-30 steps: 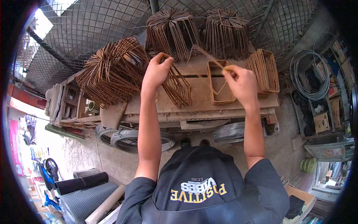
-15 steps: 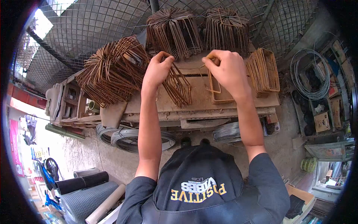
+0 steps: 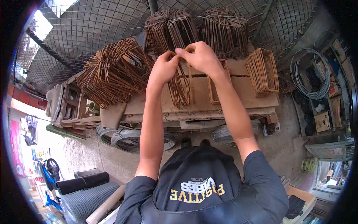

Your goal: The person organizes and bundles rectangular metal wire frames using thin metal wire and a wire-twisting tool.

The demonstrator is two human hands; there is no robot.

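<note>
My left hand (image 3: pixel 164 70) is closed on the top of a small bundle of rusty rebar stirrups (image 3: pixel 179 91), which hangs down over the wooden bench (image 3: pixel 149 108). My right hand (image 3: pixel 201 58) meets it there, thumb and fingers pinched together. From the right hand's fingers a single thin stirrup (image 3: pixel 190 84) drops beside the bundle; its upper end is hidden. Another rectangular stirrup (image 3: pixel 210 87) stands on the bench just right of the bundle, below my right forearm.
Larger stacks of stirrups stand at the left (image 3: pixel 112 72), the back (image 3: pixel 169 30), the back right (image 3: pixel 225 31) and the right (image 3: pixel 263 71). Wire mesh (image 3: pixel 100 33) rises behind. Wire coils (image 3: pixel 140 140) lie under the bench front; mesh rolls (image 3: pixel 87 199) lie lower left.
My right hand has moved left, bringing a stirrup from the right side of the bench to the bundle at my left hand. The left hand has shifted slightly right.
</note>
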